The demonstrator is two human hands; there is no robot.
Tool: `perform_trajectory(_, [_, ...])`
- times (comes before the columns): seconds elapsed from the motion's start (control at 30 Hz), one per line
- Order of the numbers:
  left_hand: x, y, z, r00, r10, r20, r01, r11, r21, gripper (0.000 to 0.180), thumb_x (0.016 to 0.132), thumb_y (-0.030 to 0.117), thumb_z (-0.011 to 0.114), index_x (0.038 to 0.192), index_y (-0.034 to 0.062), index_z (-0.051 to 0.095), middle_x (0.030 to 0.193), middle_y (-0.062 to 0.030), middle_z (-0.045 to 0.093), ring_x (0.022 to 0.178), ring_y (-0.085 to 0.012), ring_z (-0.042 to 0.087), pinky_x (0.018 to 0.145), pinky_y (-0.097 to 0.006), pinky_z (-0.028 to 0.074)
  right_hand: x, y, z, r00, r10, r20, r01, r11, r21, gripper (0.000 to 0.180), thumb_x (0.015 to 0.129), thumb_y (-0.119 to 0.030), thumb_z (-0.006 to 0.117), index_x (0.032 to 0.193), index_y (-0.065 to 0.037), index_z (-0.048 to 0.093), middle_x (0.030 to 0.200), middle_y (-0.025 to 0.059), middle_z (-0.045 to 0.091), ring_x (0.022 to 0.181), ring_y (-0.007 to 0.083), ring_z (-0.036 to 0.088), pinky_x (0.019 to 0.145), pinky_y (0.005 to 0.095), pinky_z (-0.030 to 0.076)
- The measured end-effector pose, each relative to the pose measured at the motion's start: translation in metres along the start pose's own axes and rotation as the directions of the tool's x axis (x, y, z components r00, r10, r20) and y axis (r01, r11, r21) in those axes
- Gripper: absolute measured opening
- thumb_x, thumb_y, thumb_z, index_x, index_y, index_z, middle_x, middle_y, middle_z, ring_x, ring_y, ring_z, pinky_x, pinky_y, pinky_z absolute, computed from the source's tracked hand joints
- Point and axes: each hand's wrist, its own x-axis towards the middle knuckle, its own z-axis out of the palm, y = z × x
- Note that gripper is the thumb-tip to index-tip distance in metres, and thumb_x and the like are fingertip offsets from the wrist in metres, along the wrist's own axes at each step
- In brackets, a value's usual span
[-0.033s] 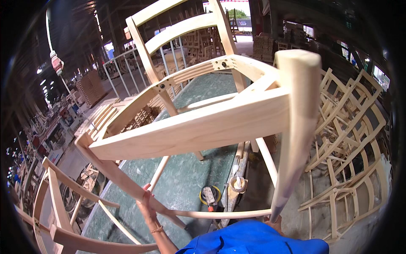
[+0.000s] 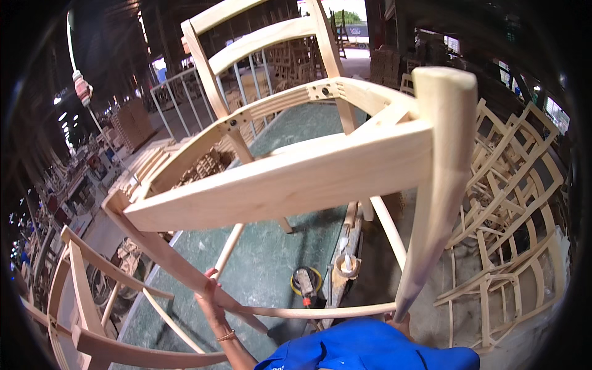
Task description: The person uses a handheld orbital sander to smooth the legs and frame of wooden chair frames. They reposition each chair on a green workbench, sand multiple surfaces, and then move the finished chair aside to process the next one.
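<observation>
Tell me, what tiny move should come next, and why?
Maybe steady the chair and ease it away from the sander: the left hand grips the left leg, the right hand is at the right leg, its grip mostly hidden, and the sander, seen between those legs, lies on the table.

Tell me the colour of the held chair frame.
The chair frame is pale tan wood, clearest in the head view.

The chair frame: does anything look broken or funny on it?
Nothing stands out as broken on the chair frame. It has no seat, just an open middle, which may look odd; the left hand grips one leg.
</observation>
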Motion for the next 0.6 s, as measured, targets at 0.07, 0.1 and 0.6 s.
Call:
perform_trajectory(0.07, [-0.022, 0.024, -0.024, 1.0, -0.015, -0.025, 0.016, 0.998, 0.058, 0.044, 0.078, 0.031, 0.076, 0.111, 0.007, 0.06, 0.104, -0.0062, 0.064, 0.077, -0.0071, 0.054, 0.067, -0.021, 0.046, 0.012, -0.019, 0.005, 0.991, 0.112, 0.068, -0.108, 0.992, -0.062, 0.019, 0.081, -0.014, 0.072, 0.084, -0.002, 0.059, 0.066, 0.0012, 0.059, 0.063, 0.0119, 0.061, 0.055, 0.0315, 0.048])
perform_trajectory(0.1, [-0.029, 0.034, -0.018, 0.997, 0.053, -0.054, -0.052, 0.998, 0.025, 0.045, 0.077, 0.033, 0.076, 0.11, 0.0062, 0.061, 0.097, -0.0049, 0.063, 0.075, -0.0067, 0.053, 0.065, -0.021, 0.045, 0.02, -0.022, 0.007, 0.988, 0.089, 0.129, -0.093, 0.995, 0.027, 0.016, 0.084, -0.013, 0.07, 0.083, -0.003, 0.058, 0.064, -0.0002, 0.057, 0.059, 0.0107, 0.058, 0.051, 0.0301, 0.045])
perform_trajectory(0.6, [-0.005, 0.131, 0.018, 0.975, 0.188, -0.122, -0.106, 0.865, 0.49, 0.054, 0.079, 0.024, 0.072, 0.123, 0.0012, 0.052, 0.085, -0.0079, 0.061, 0.067, -0.0158, 0.059, 0.062, -0.031, 0.047, 0.191, -0.105, 0.095, 0.859, -0.165, 0.485, 0.09, 0.98, 0.175, 0.055, 0.085, -0.057, 0.062, 0.105, -0.006, 0.062, 0.061, 0.0001, 0.052, 0.045, 0.0077, 0.05, 0.038, 0.0216, 0.037])
